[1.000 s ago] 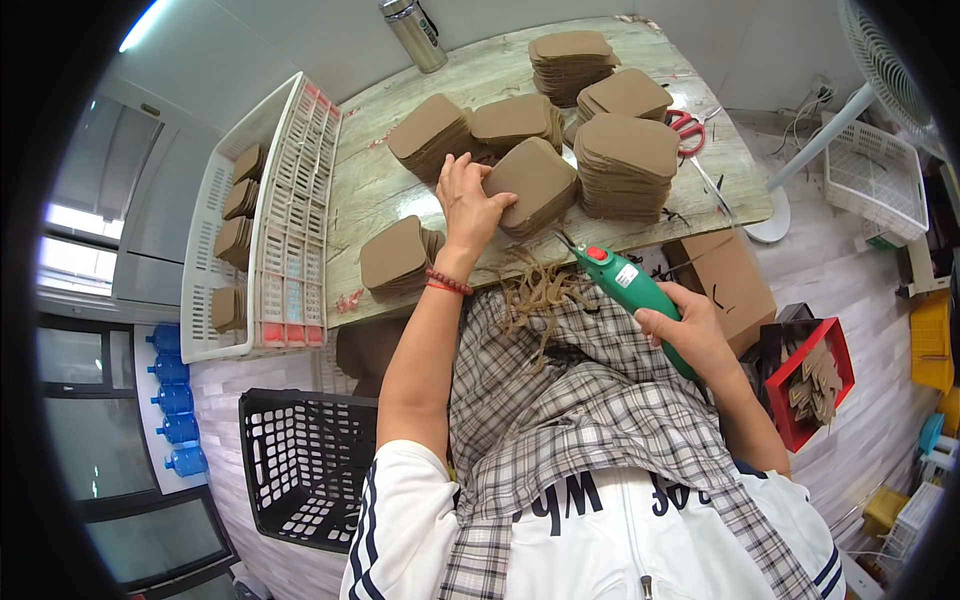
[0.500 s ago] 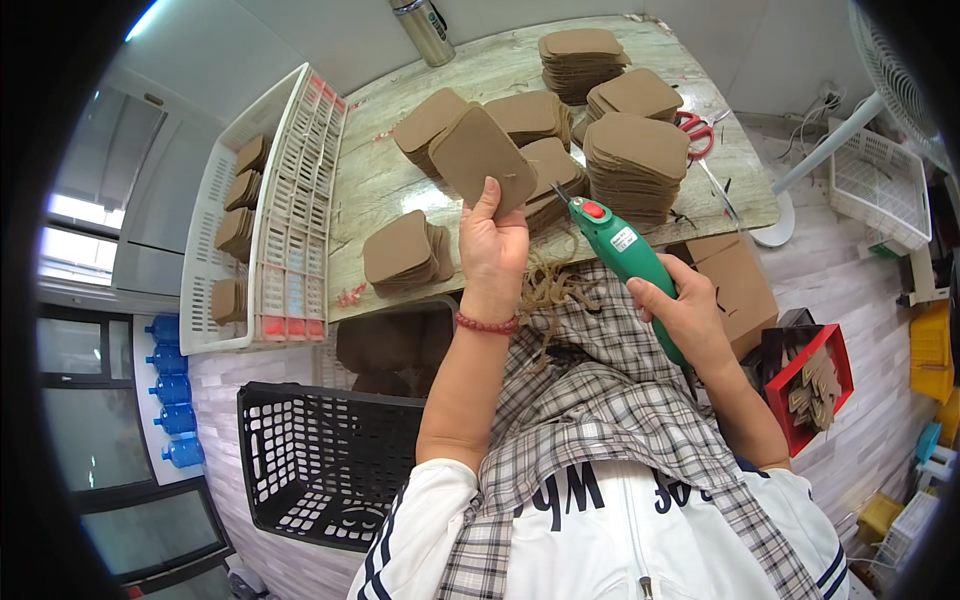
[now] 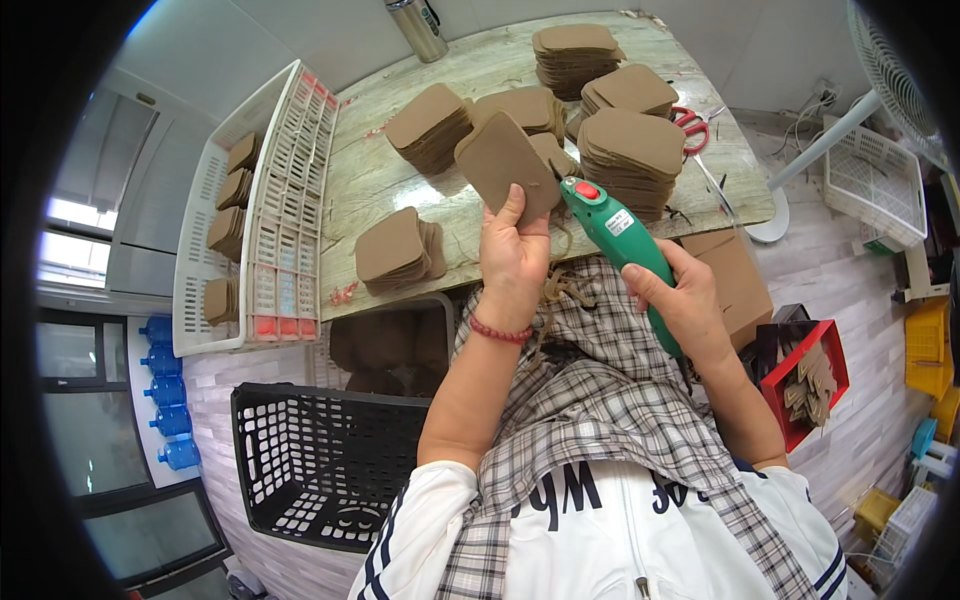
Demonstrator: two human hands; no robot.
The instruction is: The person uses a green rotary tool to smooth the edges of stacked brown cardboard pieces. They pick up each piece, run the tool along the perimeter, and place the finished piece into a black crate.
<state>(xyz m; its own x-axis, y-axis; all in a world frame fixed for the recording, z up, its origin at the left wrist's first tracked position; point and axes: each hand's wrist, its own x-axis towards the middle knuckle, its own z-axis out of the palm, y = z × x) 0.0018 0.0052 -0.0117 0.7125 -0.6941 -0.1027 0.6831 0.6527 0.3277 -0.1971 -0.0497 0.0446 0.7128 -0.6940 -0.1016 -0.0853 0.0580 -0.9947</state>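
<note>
My left hand [image 3: 517, 245] pinches a brown fabric piece with rounded corners [image 3: 500, 165] by its lower edge, thumb on top, above the near side of the table. A small nub shows on the piece near my thumb. Wrapped in my right hand [image 3: 680, 300] is a green handheld electric cutter [image 3: 615, 232] with a red button. Its dark narrow tip points up and left, close to the right edge of the piece; whether they touch I cannot tell. Around them stand piles of similar brown pieces, such as a tall stack [image 3: 628, 150] and a smaller one [image 3: 393, 248].
Red-handled scissors [image 3: 692, 130] lie at the table's right side. A white crate [image 3: 300, 200] with brown stacks stands at the left. Below are a black crate [image 3: 330, 460] and a red box [image 3: 845, 360] of scraps. A steel flask [image 3: 418, 30] stands at the back.
My left hand has moved right with the fabric piece, bringing its right edge nearer the cutter's tip. The cutter in my right hand has shifted slightly left and up.
</note>
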